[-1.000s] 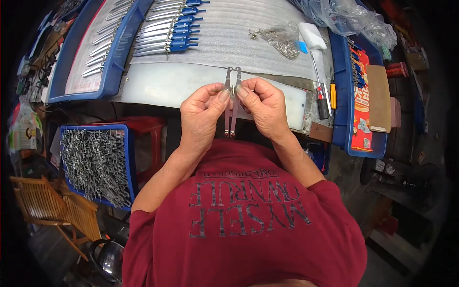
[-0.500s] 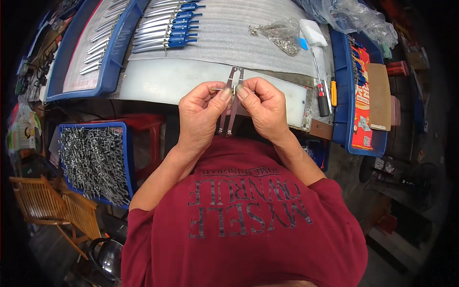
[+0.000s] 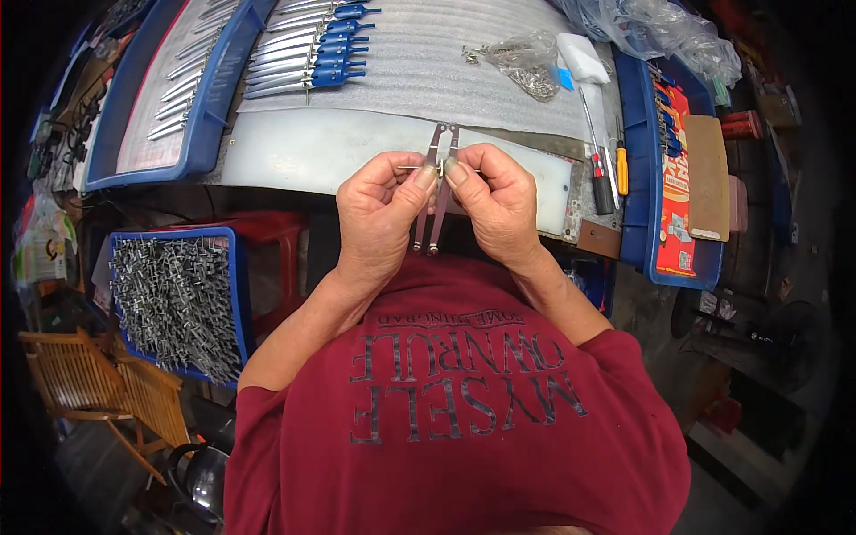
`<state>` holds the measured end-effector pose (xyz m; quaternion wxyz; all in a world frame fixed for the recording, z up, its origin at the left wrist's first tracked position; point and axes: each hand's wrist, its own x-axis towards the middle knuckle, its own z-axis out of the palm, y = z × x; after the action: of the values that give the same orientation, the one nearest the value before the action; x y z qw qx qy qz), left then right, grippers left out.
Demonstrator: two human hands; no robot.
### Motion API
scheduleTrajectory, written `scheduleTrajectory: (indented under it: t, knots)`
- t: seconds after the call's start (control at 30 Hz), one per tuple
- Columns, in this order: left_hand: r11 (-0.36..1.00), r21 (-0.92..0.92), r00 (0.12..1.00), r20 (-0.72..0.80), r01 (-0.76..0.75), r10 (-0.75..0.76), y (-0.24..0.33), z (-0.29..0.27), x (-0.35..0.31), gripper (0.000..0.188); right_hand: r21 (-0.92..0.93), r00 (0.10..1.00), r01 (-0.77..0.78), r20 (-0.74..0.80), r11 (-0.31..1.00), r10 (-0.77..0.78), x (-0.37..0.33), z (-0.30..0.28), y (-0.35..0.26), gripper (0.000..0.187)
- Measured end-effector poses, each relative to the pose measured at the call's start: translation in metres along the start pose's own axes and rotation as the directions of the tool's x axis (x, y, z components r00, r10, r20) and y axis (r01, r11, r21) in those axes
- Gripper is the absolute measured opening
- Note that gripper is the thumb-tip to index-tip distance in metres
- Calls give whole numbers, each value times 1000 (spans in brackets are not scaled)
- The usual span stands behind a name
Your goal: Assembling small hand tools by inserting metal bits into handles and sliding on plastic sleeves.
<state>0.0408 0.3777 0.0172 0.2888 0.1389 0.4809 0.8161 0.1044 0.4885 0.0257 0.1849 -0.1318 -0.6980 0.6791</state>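
Observation:
A two-legged tool like a drawing compass [image 3: 436, 223], with dark purplish legs meeting at the far end, is held upright in front of my chest. Thumb and fingers of my left hand [image 3: 376, 214] pinch its left leg about midway, where a thin metal rod [image 3: 406, 167] sticks out sideways. On the opposite leg, my right hand [image 3: 502, 205] has the same kind of pinch. Between my thumbs a small metal piece shows on the rod, mostly covered. The narrow leg ends point toward my shirt.
Beneath the far end lies a white board [image 3: 312, 152] along the bench edge. Beyond it are blue-headed metal tools [image 3: 330, 76], a bag of small metal parts [image 3: 535, 80] and screwdrivers [image 3: 604, 192]. Blue trays [image 3: 203, 147] flank the bench; a crate of metal parts [image 3: 178, 303] stands lower left.
Both hands and the compass-like tool have shifted very slightly to the right. The grip on each leg looks the same.

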Motion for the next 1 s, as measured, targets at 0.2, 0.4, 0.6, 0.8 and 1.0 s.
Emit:
scheduleTrajectory:
  t: [0.2, 0.4, 0.6, 0.8, 1.0]
  knots:
    - [998, 69, 1000, 8, -7, 6, 1, 1, 0, 13, 39, 1000, 10, 5, 999, -10, -1, 0, 0, 13]
    - [999, 18, 998, 38, 47, -48, 4, 1, 3, 10, -35, 1000, 15, 13, 999, -14, 1, -4, 4, 13]
    - [999, 8, 998, 59, 34, -34, 5, -1, 3, 10, -58, 1000, 12, 2, 998, -11, 1, -3, 0, 12]
    - [999, 1, 999, 32, 40, -40, 5, -2, 4, 10, 40, 999, -50, 18, 998, 50, 4, -2, 2, 14]
    - [997, -32, 998, 17, 66, -65, 2, -6, 5, 10, 140, 989, -146, 59, 979, 138, 5, -1, 1, 15]
